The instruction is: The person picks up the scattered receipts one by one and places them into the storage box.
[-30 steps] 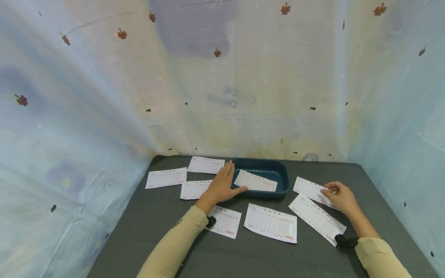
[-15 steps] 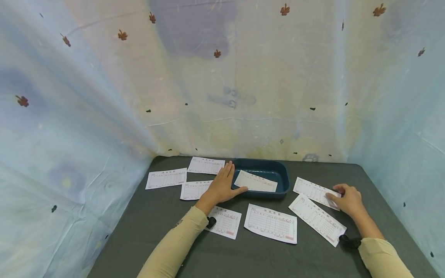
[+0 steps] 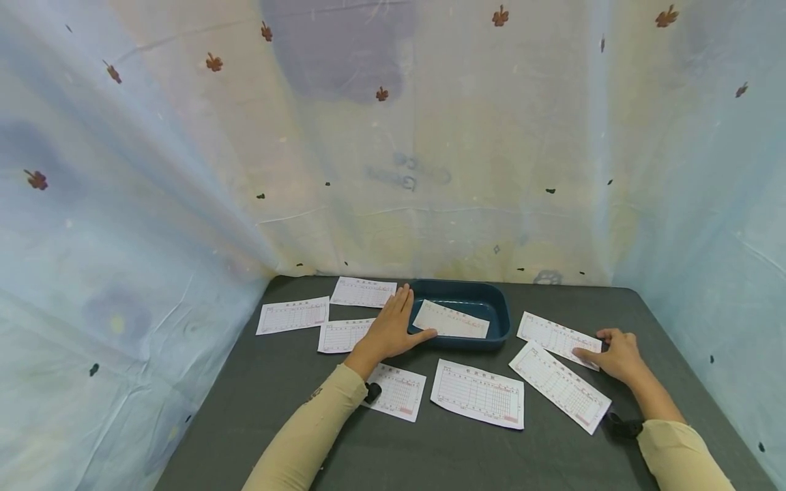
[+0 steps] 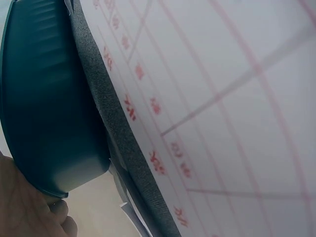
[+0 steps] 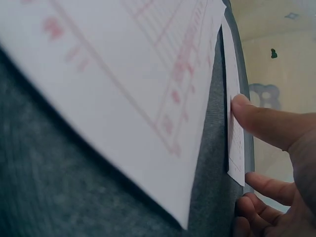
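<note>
My left hand (image 3: 391, 329) rests on the left end of a dark teal tray (image 3: 505, 317), fingers straight and thumb spread over its front edge. One printed paper slip (image 3: 451, 320) lies tilted inside the tray. On the right, my right hand (image 3: 617, 358) is at the right end of the upper slip (image 3: 549, 334). The right wrist view shows the thumb (image 5: 269, 123) laid on that slip (image 5: 236, 143), with a finger (image 5: 269, 187) at its end edge. Another slip (image 3: 560, 387) lies slantwise just in front, its far corner close to the upper one.
Several more printed slips lie on the dark grey table (image 3: 467, 460): one slip (image 3: 479, 394) in front of the tray, one slip (image 3: 398, 392) partly under the left wrist, others such as the far-left slip (image 3: 293, 316). Patterned curtains (image 3: 454, 170) stand behind and at both sides.
My right hand has shifted slightly rightward along the upper slip, and its thumb and fingers have spread apart at the slip's end. The slips, the tray and my left hand stay put.
</note>
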Motion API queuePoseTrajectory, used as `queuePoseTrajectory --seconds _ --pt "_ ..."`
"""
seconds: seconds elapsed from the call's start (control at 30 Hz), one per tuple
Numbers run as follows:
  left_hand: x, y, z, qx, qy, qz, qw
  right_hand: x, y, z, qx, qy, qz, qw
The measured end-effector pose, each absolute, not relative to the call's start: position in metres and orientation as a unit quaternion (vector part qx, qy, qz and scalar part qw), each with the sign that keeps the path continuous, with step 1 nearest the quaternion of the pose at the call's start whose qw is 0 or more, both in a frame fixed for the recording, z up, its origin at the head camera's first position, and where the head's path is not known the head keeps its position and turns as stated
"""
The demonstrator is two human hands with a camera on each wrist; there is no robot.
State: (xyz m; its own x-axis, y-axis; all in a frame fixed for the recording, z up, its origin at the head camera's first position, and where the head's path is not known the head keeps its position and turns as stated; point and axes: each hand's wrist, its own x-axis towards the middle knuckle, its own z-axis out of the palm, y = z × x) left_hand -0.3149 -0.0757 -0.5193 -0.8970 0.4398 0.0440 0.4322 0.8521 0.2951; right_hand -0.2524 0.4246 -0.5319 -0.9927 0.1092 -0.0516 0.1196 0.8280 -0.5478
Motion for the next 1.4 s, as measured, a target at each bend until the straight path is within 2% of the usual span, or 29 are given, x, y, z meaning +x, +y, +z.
queuePoseTrajectory --seconds 0.37,1.0,1.4 --pt "-0.3166 -0.0766 -0.5232 0.228 0.962 0.153 0.008 -0.2545 0.4218 -0.5306 0.069 0.957 -0.281 0.028" --pt "-0.3154 -0.0758 -0.5232 0.229 0.962 0.152 0.008 -0.2541 0.4222 -0.5371 0.066 0.951 -0.301 0.010" --pt "-0.3168 -0.0764 -0.5218 0.231 0.961 0.152 0.003 -0.2531 0.4268 -0.5375 0.105 0.942 -0.317 -0.039"
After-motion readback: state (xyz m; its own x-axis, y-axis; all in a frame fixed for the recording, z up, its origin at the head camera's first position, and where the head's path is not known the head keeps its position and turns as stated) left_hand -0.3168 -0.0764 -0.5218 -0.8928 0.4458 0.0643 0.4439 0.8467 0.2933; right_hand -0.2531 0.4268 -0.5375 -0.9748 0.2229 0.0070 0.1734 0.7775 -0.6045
